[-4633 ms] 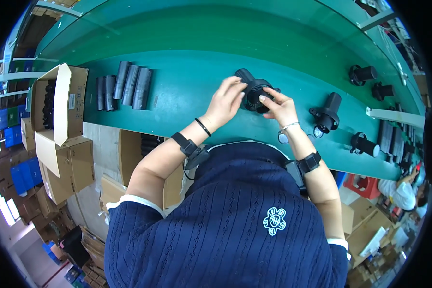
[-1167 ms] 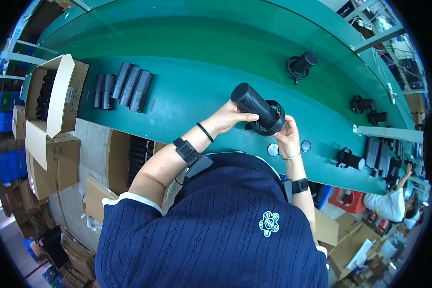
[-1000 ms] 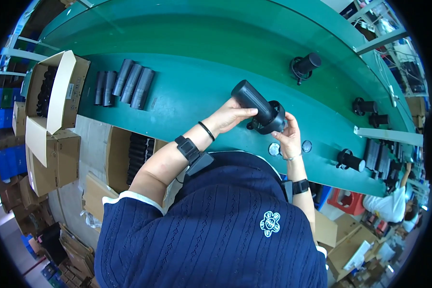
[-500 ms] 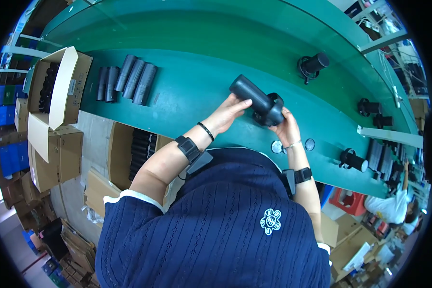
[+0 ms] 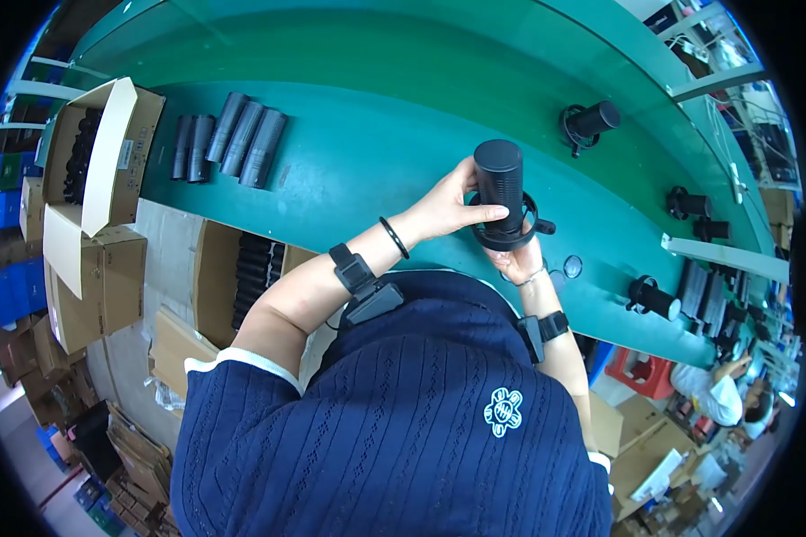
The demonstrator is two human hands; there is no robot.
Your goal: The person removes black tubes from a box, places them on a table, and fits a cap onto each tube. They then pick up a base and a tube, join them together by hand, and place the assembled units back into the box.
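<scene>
Over the green bench I hold a black cylindrical microphone [image 5: 500, 179] upright, with a ring-shaped black mount [image 5: 503, 240] around its lower end. My left hand [image 5: 452, 208] is closed around the cylinder's side, thumb across the front. Below the ring, my right hand [image 5: 518, 261] grips the underside; some of its fingers are hidden behind the mount. A small round clear disc [image 5: 572, 266] lies on the bench beside my right wrist.
Several black tubes [image 5: 264, 148] lie on the bench [image 5: 367, 161] at left, near an open carton [image 5: 134, 152]. Another open carton [image 5: 213, 277] of black parts stands below the front edge. More mounted microphones [image 5: 591, 121] stand at right, with a red stool [image 5: 640, 374] beyond.
The microphone has swung from leaning left to upright, its ring mount now facing down. My left hand has moved right with it, and my right hand has shifted under the mount.
</scene>
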